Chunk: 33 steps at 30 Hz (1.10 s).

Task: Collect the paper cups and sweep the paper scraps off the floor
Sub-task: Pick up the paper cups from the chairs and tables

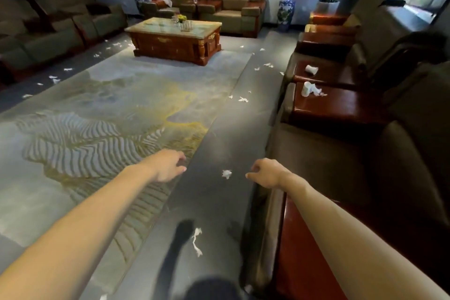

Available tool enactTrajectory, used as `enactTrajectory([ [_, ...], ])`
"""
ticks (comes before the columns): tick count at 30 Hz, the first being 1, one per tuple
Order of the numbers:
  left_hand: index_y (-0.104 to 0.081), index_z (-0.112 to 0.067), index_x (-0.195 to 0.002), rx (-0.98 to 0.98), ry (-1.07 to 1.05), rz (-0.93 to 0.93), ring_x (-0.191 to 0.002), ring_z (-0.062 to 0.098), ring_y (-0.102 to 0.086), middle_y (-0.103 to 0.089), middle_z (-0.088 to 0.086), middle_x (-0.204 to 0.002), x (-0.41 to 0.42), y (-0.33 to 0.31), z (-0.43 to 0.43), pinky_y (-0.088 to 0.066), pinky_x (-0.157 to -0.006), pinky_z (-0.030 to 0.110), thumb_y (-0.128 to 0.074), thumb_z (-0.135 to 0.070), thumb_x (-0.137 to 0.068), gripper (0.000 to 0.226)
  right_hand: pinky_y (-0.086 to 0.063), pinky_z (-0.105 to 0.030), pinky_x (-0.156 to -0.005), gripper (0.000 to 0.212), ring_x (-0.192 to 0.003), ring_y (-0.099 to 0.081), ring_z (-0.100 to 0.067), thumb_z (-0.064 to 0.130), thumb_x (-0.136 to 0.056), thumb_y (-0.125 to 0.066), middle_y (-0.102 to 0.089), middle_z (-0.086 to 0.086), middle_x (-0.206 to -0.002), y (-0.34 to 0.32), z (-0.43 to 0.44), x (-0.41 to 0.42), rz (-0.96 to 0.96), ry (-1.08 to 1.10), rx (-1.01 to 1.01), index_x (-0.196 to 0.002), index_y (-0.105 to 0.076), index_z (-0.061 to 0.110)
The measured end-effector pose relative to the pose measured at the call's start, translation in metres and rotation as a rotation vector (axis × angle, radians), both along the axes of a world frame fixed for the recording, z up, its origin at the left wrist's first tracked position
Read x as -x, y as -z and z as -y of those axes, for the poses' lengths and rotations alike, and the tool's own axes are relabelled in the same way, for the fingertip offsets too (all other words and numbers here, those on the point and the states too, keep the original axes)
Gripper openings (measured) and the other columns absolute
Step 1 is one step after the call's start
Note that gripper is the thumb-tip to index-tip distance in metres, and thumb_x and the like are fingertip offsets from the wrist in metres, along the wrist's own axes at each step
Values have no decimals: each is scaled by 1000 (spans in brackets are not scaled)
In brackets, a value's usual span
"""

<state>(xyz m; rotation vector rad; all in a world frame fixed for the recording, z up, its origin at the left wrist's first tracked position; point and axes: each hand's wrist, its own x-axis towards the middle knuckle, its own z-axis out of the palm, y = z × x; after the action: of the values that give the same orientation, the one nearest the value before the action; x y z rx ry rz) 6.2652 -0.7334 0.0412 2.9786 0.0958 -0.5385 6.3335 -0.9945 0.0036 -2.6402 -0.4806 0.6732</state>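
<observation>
Two white paper cups (pixel 311 70) are on two dark red wooden worktops (pixel 341 107) at the right, one on each. Many small white paper scraps (pixel 227 174) lie on the grey floor (pixel 219 129). The left hand (pixel 168 168) and right hand (pixel 266 174) hang above it, each grip loosely apart and empty.

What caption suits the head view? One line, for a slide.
Empty left hand and right hand reach out above paper scraps on the floor; paper cups wait on side tables at right.

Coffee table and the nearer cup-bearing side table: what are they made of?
Coffee table: carved reddish-brown wood base, varnished sheen; top pale, veined, glossy, likely polished stone, possibly glass-covered. Side table: dark red wood, high-gloss lacquer judging by its reflections. Cup on it: white, likely paper.
</observation>
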Motion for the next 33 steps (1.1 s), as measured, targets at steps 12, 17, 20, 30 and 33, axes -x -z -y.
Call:
enactTrajectory([
  [12, -48, -13, -134, 3, 336, -7, -123, 22, -50, -55, 9, -133, -367, 36, -96, -37, -95, 24, -49, -31, -96, 42, -46, -31, -84, 36, -105, -59, -24, 36, -94, -54, -62, -8, -115, 20, -80, -275, -22, 338, 32, -116, -63, 9],
  [17, -50, -12, -132, 35, 429, -6, -121, 22, -51, -56, 11, -132, -524, 22, -157, -37, -94, 24, -50, -28, -95, 41, -49, -29, -76, 33, -91, -61, -19, 36, -92, -56, -64, -5, -102, 21, -134, -405, -44, 494, -48, -111, -63, 10],
  [20, -49, -12, -133, 31, 437, -34, -120, 23, -51, -55, 10, -132, -611, 14, -176, -37, -94, 24, -51, -30, -95, 42, -44, -19, -61, 32, -79, -57, -7, 41, -91, -57, -58, 8, -89, 21, -149, -471, -59, 552, -108, -112, -61, 18],
  [30, -48, -11, -134, 69, 651, -20, -123, 21, -49, -51, 8, -136, -894, 42, -120, -34, -95, 23, -51, -27, -96, 42, -44, -24, -85, 58, -117, -54, -19, 49, -89, -57, -52, -3, -134, 67, -110, -703, -92, 859, -158, -137, -43, 19],
  [33, -47, -11, -135, 63, 691, -31, -123, 24, -47, -51, 11, -134, -976, 46, -89, -33, -96, 24, -50, -28, -96, 42, -45, -28, -94, 62, -124, -51, -21, 46, -91, -58, -49, -5, -139, 68, -90, -769, -96, 939, -165, -141, -38, 17],
])
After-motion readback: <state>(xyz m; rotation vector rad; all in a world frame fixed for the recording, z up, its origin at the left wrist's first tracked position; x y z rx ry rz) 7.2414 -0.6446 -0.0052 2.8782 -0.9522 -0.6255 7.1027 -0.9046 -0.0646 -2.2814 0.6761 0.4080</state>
